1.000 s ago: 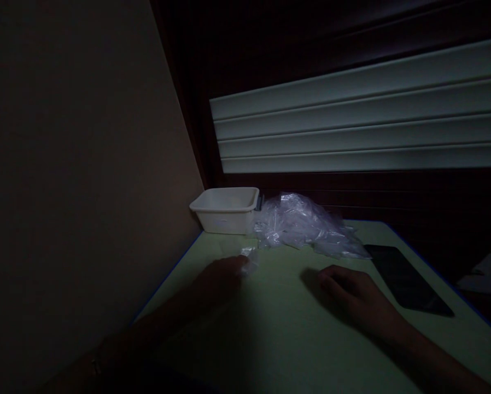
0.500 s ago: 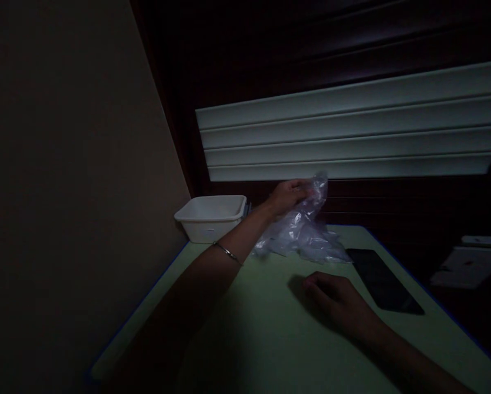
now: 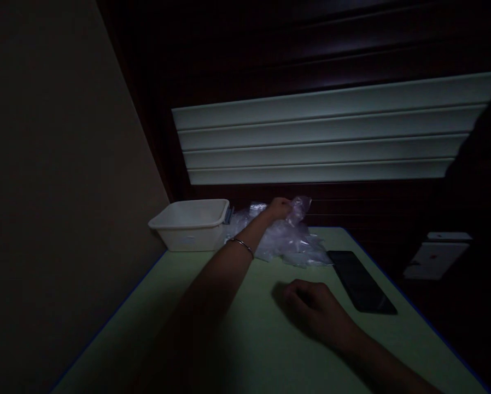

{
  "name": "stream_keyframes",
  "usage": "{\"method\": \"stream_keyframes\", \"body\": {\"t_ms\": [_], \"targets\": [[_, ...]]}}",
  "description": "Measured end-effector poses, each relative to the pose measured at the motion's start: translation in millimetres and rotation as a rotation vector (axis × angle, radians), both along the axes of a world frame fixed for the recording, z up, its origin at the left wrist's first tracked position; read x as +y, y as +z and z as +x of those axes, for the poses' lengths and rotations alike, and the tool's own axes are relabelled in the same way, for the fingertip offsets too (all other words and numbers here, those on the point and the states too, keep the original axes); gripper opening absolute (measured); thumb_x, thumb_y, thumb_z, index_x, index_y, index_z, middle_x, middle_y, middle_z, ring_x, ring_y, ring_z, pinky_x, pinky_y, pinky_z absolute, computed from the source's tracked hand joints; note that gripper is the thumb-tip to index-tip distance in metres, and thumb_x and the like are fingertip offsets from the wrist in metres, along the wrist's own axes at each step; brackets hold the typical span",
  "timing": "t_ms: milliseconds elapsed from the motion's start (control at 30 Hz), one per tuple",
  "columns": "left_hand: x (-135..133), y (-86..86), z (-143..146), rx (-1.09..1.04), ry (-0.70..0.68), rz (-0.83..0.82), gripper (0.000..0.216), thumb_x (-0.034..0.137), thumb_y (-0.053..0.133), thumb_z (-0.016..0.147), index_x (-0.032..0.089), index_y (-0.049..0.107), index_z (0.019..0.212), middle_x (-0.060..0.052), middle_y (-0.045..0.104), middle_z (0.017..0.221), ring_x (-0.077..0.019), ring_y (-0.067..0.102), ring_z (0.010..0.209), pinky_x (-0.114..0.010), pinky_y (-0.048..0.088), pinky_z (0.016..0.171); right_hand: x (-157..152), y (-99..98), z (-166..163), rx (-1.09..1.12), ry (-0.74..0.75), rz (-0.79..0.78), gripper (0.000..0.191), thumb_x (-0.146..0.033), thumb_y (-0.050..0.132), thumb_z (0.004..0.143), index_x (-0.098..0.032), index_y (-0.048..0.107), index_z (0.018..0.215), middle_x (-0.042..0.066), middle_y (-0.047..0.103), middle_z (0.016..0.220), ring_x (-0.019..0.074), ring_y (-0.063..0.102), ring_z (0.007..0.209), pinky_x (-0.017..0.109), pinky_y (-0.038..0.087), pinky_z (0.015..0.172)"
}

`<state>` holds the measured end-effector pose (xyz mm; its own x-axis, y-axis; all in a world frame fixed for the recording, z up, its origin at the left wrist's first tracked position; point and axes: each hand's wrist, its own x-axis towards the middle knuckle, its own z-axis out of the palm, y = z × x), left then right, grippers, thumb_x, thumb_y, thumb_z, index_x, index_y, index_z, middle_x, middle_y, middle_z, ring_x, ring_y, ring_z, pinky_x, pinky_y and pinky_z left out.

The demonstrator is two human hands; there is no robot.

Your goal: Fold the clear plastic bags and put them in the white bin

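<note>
In the head view, at frame centre, the left hand (image 3: 279, 208) is pinched shut on the clear plastic bags (image 3: 288, 241), heaped at the table's (image 3: 245, 350) far edge beside the white tub (image 3: 190, 224). The right hand (image 3: 311, 309) rests lower centre, loosely curled and holding nothing. In this gloom the slippery film could slide from the pinch or drag the whole heap against the phone (image 3: 360, 280).

white plastic tub (image 3: 190, 225) sits back left on the green table (image 3: 245, 339), dark phone (image 3: 360, 280) lying flat over right
</note>
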<state>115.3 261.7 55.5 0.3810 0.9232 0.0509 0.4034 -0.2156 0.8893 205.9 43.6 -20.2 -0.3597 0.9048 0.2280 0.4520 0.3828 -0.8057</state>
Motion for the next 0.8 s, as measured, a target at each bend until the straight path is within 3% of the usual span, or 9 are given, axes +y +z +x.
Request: {"method": "stream_keyframes", "body": {"t_ms": [200, 367, 533, 600, 667, 800], "targets": [[-3.4, 32.8, -57.5, 0.515, 0.085, 0.124, 0.033, 0.033, 0.057, 0.091, 0.014, 0.055, 0.118, -0.008, 0.057, 0.117, -0.0233, 0.059, 0.101, -0.041, 0.052, 0.084, -2.0, 1.3, -2.5, 0.008, 0.035, -0.014, 0.034, -0.040, 0.042, 0.093, -0.018, 0.059, 0.073, -0.001, 0.055, 0.065, 0.0144, 0.050, 0.060, 0.025, 0.038, 0.054], [-10.8, 56.5, -81.6, 0.749, 0.184, 0.326, 0.032, 0.032, 0.058, 0.091, 0.016, 0.055, 0.119, -0.009, 0.057, 0.118, -0.0223, 0.059, 0.103, -0.041, 0.051, 0.085, -3.0, 3.3, -3.2, -0.004, 0.035, -0.014, 0.033, -0.039, 0.045, 0.092, -0.017, 0.059, 0.071, -0.001, 0.054, 0.064, 0.0139, 0.047, 0.058, 0.025, 0.036, 0.053], [-16.8, 80.9, -104.6, 0.826, 0.270, 0.554, 0.030, 0.031, 0.057, 0.091, 0.012, 0.058, 0.114, -0.011, 0.059, 0.116, -0.0238, 0.058, 0.106, -0.044, 0.048, 0.090, -2.3, 4.7, -2.8, 0.006, 0.016, -0.006, 0.034, -0.040, 0.045, 0.092, -0.017, 0.060, 0.071, -0.001, 0.054, 0.063, 0.0138, 0.048, 0.058, 0.025, 0.036, 0.052], [-25.3, 91.0, -112.2, 0.823, 0.263, 0.645, 0.026, 0.025, 0.057, 0.089, 0.008, 0.062, 0.108, -0.018, 0.061, 0.113, -0.0276, 0.056, 0.111, -0.040, 0.043, 0.096, -2.2, 5.8, -2.1, 0.013, 0.005, -0.005, 0.034, -0.041, 0.046, 0.091, -0.017, 0.062, 0.073, 0.000, 0.057, 0.064, 0.0147, 0.050, 0.059, 0.025, 0.037, 0.053], [-40.7, 96.4, -117.4, 0.808, 0.222, 0.733, 0.031, 0.023, 0.057, 0.087, 0.009, 0.059, 0.115, -0.016, 0.061, 0.117, -0.0275, 0.055, 0.114, -0.038, 0.040, 0.099, -2.0, 6.9, -0.8, 0.031, -0.022, -0.005, 0.034, -0.042, 0.047, 0.091, -0.017, 0.064, 0.077, 0.001, 0.061, 0.068, 0.0160, 0.054, 0.062, 0.026, 0.040, 0.056], [-92.2, 80.0, -123.5, 0.772, 0.107, 0.864, 0.047, 0.020, 0.053, 0.089, 0.015, 0.042, 0.134, -0.010, 0.053, 0.132, -0.0233, 0.051, 0.119, -0.035, 0.039, 0.102, 1.8, 7.4, 3.7, 0.109, -0.143, -0.009, 0.032, -0.045, 0.049, 0.089, -0.017, 0.066, 0.086, 0.003, 0.067, 0.078, 0.0193, 0.061, 0.070, 0.028, 0.045, 0.061]]}}
